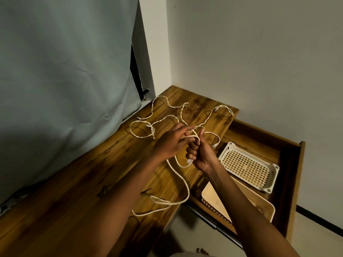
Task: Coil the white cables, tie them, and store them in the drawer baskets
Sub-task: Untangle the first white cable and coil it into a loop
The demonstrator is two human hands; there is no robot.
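Note:
A smooth white cable (182,182) runs from both my hands down to the wooden desk's front edge, where it lies in a long loop. My right hand (199,154) is closed in a fist around it, a plug end poking out below the fingers. My left hand (171,140) pinches a loop of the same cable just left of the right hand. Twisted white cables (165,119) lie spread loosely on the desk beyond my hands. An open drawer (289,175) to the right holds a white perforated basket (246,166) and a tan basket (259,203).
The wooden desk (83,191) runs along a grey curtain (65,71) on the left, with a white wall behind and to the right. Thin dark ties (104,191) lie on the desk near my left forearm. The drawer's far side stands up at the right.

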